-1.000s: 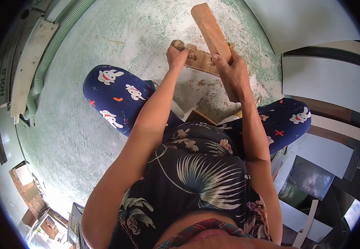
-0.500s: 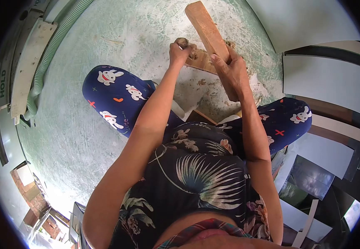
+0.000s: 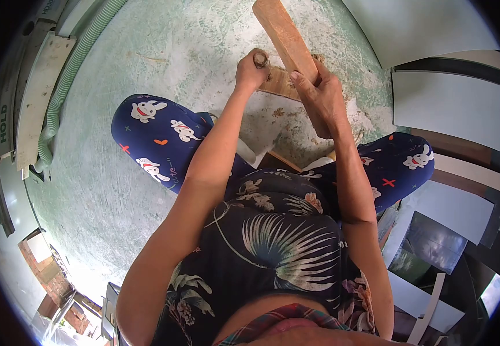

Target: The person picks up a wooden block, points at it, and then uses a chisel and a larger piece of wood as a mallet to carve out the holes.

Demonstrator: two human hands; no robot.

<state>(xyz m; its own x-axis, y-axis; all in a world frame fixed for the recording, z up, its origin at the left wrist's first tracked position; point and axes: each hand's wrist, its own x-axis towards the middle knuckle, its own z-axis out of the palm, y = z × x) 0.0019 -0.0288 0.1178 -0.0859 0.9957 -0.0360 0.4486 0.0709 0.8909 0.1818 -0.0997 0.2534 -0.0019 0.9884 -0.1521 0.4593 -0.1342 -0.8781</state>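
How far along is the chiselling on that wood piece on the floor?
Done: chips and dust lie on the floor around the workpiece. In hand: the left hand grips a round-topped tool on it, and the right hand holds a wooden block raised. Left: cannot tell; the cut itself is hidden.

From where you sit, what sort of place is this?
Probably a woodworking shop floor. The right hand grips a wooden block over a board, with wood chips on the concrete floor. White panels lean at the right, and a ribbed hose runs along the left.
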